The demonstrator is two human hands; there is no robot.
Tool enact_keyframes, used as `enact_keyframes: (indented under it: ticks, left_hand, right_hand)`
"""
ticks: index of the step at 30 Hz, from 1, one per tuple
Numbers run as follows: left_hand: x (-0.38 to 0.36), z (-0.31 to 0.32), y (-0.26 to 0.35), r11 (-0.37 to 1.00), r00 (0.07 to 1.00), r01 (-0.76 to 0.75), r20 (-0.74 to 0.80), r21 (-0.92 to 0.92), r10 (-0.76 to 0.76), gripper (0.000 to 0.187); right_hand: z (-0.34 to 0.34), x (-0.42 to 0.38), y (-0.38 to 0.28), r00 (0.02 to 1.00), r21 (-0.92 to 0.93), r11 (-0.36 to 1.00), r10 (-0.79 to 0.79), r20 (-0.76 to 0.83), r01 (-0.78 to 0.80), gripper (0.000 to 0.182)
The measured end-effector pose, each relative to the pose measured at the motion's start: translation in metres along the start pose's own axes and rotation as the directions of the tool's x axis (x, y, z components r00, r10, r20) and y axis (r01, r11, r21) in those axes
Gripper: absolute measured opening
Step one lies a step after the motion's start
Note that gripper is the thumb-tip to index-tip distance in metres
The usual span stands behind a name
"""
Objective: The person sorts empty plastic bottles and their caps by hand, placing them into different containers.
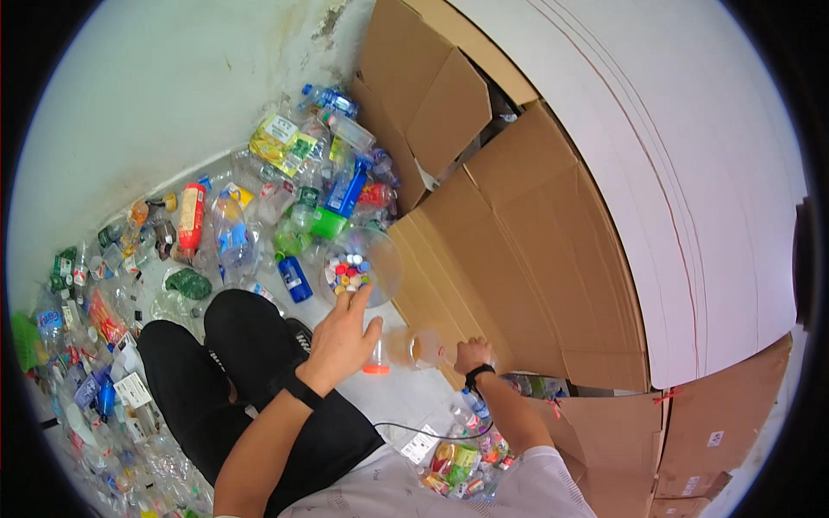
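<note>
My left hand (345, 337) is stretched forward with fingers apart and nothing in it, its fingertips at the near rim of a clear round container (384, 259). The container holds several coloured bottle caps (348, 272). My right hand (473, 352), with a black watch on the wrist, grips a clear plastic bottle (414, 347) that lies sideways and looks blurred. An orange piece (376, 369) shows at the bottle's left end, just below my left hand. My legs in black trousers (250, 345) are folded on the floor.
Plastic bottles and wrappers (259, 207) cover the floor to the left and ahead, along a pale wall. Flattened brown cardboard boxes (527, 250) and a white sheet stand at the right. More bottles (466, 449) lie by my right arm.
</note>
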State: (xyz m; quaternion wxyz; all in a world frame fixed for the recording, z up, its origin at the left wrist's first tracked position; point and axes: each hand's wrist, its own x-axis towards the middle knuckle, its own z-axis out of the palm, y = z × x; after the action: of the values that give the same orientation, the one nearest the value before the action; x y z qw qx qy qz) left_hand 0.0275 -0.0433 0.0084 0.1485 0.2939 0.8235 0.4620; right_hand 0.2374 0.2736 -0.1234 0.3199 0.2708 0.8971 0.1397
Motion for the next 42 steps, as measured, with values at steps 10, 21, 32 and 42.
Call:
enact_keyframes:
  ticks: [10, 21, 32, 42]
  left_hand:
    - [-0.023, -0.082, 0.043, 0.963, 0.995, -0.030, -0.103, -0.268, 0.002, 0.050]
    - [-0.085, -0.164, 0.068, 0.970, 0.935, -0.006, -0.346, -0.244, -0.081, 0.055]
    - [-0.221, -0.218, 0.009, 0.965, 0.680, 0.177, -0.684, -0.195, -0.263, 0.052]
    - [-0.334, -0.191, -0.061, 0.637, 0.300, 0.683, -0.658, -0.358, -0.691, 0.036]
  right_hand:
    - [0.004, -0.012, -0.021, 0.987, 0.728, 0.683, -0.067, 0.143, -0.059, 0.090]
    - [-0.280, 0.056, -0.089, 0.558, 0.475, 0.601, 0.057, -0.828, 0.643, 0.095]
    - [-0.189, 0.004, -0.111, 0.773, 0.658, 0.457, -0.112, -0.625, 0.598, 0.082]
    - [-0.040, -0.017, -0.073, 0.972, 0.787, 0.572, -0.126, -0.196, 0.233, 0.079]
